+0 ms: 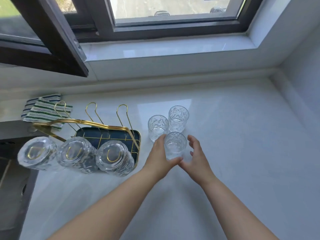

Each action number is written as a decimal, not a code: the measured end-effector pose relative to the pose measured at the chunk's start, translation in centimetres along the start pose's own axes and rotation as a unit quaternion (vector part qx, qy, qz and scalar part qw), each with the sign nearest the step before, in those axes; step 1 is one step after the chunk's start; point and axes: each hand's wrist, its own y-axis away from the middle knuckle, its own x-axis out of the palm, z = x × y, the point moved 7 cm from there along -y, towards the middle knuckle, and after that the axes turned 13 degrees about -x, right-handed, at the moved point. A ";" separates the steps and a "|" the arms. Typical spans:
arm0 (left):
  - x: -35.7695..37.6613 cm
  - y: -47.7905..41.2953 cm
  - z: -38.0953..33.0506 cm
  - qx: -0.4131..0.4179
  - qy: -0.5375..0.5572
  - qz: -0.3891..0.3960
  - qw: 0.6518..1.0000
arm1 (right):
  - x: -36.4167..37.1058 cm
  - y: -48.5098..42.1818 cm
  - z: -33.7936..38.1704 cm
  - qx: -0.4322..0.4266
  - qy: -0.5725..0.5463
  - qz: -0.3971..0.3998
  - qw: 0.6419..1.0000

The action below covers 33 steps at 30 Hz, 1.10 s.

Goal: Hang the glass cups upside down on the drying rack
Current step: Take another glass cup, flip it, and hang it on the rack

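Note:
Three textured glass cups stand upright on the white counter: the nearest cup (174,144), one behind it to the left (158,126) and one further back (178,118). My left hand (160,154) lies against the nearest cup's left side, fingers fairly straight and thumb curved in front of its base. My right hand (196,153) is spread open just right of that cup, a small gap away. The gold wire drying rack (107,126) sits on a dark tray (134,135) to the left. Three cups (37,153) (76,155) (114,157) hang upside down on its near prongs.
Three bare gold prongs (122,110) rise along the rack's far side. A striped folded cloth (45,110) lies behind the rack. An open dark window sash (52,40) juts over the counter's back left. The counter's left edge drops to a dark area (13,187).

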 end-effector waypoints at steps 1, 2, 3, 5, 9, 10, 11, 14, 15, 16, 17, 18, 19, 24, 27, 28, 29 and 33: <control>0.2 -0.2 -0.1 0.000 0.010 -0.009 1.000 | 0.1 -0.4 -0.3 0.001 -0.006 0.006 1.000; 0.2 -0.3 -0.1 0.000 0.020 -0.020 1.000 | 0.3 -0.8 -0.5 0.002 -0.010 0.009 1.000; 0.2 -0.4 -0.2 0.001 0.028 -0.033 0.999 | 0.4 -1.1 -0.6 0.003 -0.016 0.011 1.000; 0.2 -0.7 -0.2 0.004 0.035 -0.056 0.998 | 0.7 -1.7 -0.5 0.002 -0.036 0.010 0.999; 0.2 -0.5 -0.4 0.011 0.025 -0.078 0.997 | 0.5 -1.6 -0.1 -0.008 -0.056 -0.012 0.998; 0.1 -0.1 -0.5 0.012 0.023 -0.076 0.997 | 0.4 -1.3 0.1 -0.007 -0.061 -0.016 0.998; 0.0 0.3 -0.7 0.013 0.023 -0.074 0.997 | 0.3 -0.9 0.4 -0.009 -0.064 -0.018 0.998; -1.3 2.0 -1.7 0.036 0.041 -0.087 0.995 | -0.3 0.3 2.5 -0.035 -0.067 -0.023 0.997; -2.0 2.8 -2.1 0.046 0.057 -0.088 0.993 | -0.7 0.7 3.5 -0.051 -0.072 -0.024 0.996; -2.6 3.7 -2.4 0.053 0.077 -0.084 0.992 | -1.2 1.3 4.6 -0.065 -0.080 -0.023 0.994; -3.3 4.5 -2.6 0.055 0.099 -0.075 0.991 | -1.8 1.8 5.4 -0.074 -0.096 -0.021 0.992; -4.0 5.4 -2.8 0.051 0.128 -0.062 0.989 | -2.2 2.3 6.1 -0.072 -0.129 -0.016 0.989; -4.6 6.3 -2.9 0.047 0.167 -0.044 0.984 | -2.4 2.7 6.8 -0.060 -0.184 -0.003 0.981; -8.0 10.0 -4.9 0.104 0.345 0.065 0.931 | -0.7 3.7 11.9 -0.028 -0.434 0.139 0.889; -11.8 10.5 -5.4 0.144 0.275 0.042 0.950 | -0.7 2.4 15.8 -0.071 -0.436 0.115 0.890; -13.3 10.4 -5.4 0.149 0.222 0.009 0.964 | -0.9 1.7 17.1 -0.088 -0.421 0.096 0.898; -14.9 10.4 -5.5 0.156 0.166 -0.028 0.973 | -1.3 1.0 18.4 -0.107 -0.388 0.077 0.912; -19.3 9.9 -7.6 0.216 -0.022 -0.155 0.964 | -1.8 -2.1 22.8 -0.189 -0.155 0.011 0.970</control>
